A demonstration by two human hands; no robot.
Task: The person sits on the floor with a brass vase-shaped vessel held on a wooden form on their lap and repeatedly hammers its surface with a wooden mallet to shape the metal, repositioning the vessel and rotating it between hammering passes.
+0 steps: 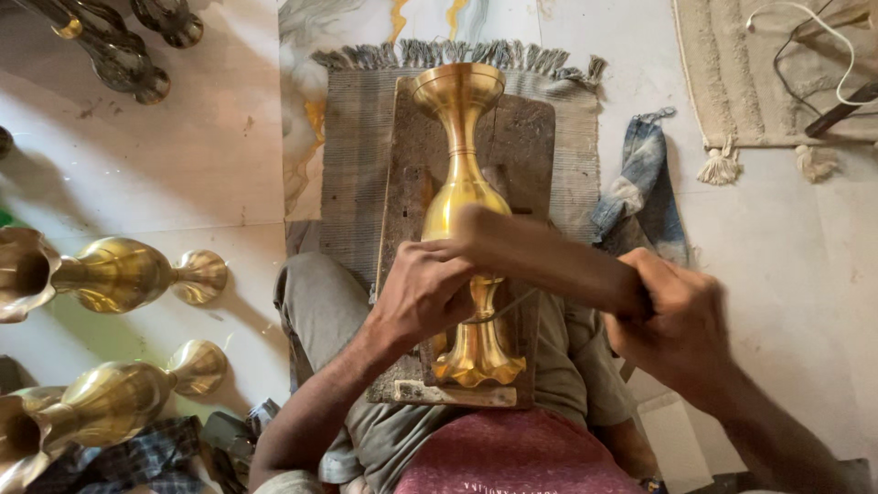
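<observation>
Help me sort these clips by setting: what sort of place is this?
Probably a small floor-level metalware workshop. A brass vase lies on a worn wooden board across the seated person's lap, both hands working a tool against it, and similar brass vases lie on the floor.

Pale tiled floor [183,174], with a fringed grey mat [352,165] and a cream rug [732,82] spread flat. Bore two brass vases [119,274] lying sideways at left. Carried a crumpled denim rag [640,183] beside the mat.

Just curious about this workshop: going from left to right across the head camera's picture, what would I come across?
Brass vases lying on the floor → left hand → brass vase on the wooden board → right hand → blue cloth → fringed beige rug.
</observation>
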